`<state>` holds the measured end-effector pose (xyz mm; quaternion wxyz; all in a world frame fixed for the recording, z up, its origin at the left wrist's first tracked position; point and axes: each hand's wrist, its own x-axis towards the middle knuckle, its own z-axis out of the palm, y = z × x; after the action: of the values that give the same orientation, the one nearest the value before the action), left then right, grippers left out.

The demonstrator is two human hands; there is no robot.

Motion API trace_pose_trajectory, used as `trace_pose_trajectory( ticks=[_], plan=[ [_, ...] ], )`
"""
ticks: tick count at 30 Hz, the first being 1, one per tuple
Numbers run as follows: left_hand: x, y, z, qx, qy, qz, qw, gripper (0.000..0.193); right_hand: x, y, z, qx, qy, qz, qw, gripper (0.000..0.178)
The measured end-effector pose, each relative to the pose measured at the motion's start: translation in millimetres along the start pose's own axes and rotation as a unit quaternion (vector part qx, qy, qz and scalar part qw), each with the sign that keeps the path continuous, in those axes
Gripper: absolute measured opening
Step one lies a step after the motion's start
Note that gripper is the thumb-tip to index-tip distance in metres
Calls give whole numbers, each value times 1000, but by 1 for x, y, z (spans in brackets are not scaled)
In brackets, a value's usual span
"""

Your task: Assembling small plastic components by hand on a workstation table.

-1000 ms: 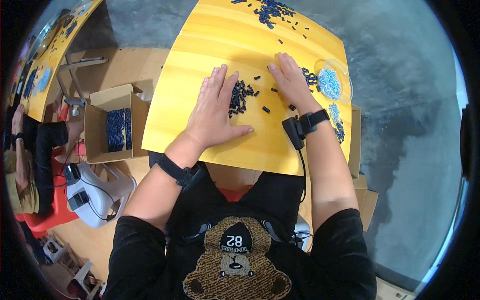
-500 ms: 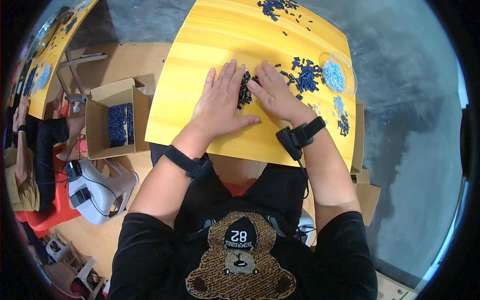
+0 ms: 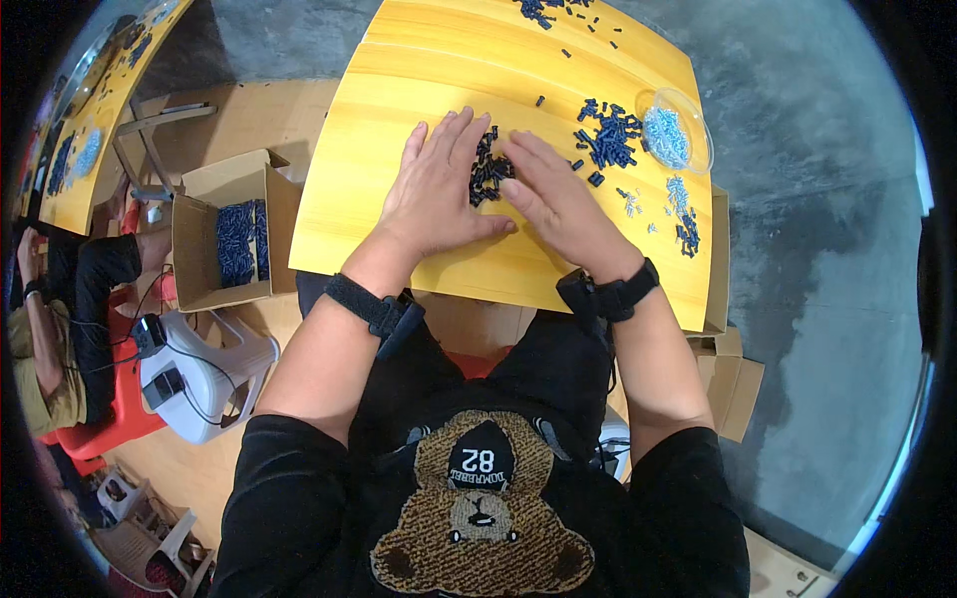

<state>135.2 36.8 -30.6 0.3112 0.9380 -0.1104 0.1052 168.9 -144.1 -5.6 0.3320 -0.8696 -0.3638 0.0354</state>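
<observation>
A small pile of short black plastic pieces (image 3: 488, 177) lies on the yellow wood-grain table (image 3: 399, 90) between my hands. My left hand (image 3: 436, 189) rests along the pile's left side, fingers stretched forward and thumb pointing right. Along the right side, my right hand (image 3: 560, 199) is tilted on edge with its fingers extended and its thumb near the pile. Neither hand grips anything; the fingers partly cover the pile's edges. A larger heap of black pieces (image 3: 610, 138) lies to the right, with a few strays (image 3: 595, 179) between it and my right hand.
A clear round dish (image 3: 710, 149) of light-blue small parts stands at the right edge. Below it lie small silvery-blue pieces (image 3: 677, 194) and more black ones (image 3: 688, 237). Another black heap (image 3: 538, 12) is at the far edge. Left on the floor stands a cardboard box (image 3: 284, 219); a person (image 3: 60, 339) sits farther left.
My right hand has shifted slightly right and tilted up, showing more of the pile. Loose pieces beside its fingertips have changed place. My left hand has barely moved.
</observation>
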Motion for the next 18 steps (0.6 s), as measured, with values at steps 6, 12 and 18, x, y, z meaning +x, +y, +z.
trace_pose_trajectory(
  ticks=[6,12,18],
  plan=[
    [3,1,-2,-5,9,7,1000,101,-14,23,-33,-95,100,43,989,35],
    [0,0,-7,-7,-7,-9,1000,99,21,37,-51,-70,59,132,987,28],
    [0,1,-5,-14,28,-3,999,103,60,64,-31,-156,25,68,985,59]
  ],
)
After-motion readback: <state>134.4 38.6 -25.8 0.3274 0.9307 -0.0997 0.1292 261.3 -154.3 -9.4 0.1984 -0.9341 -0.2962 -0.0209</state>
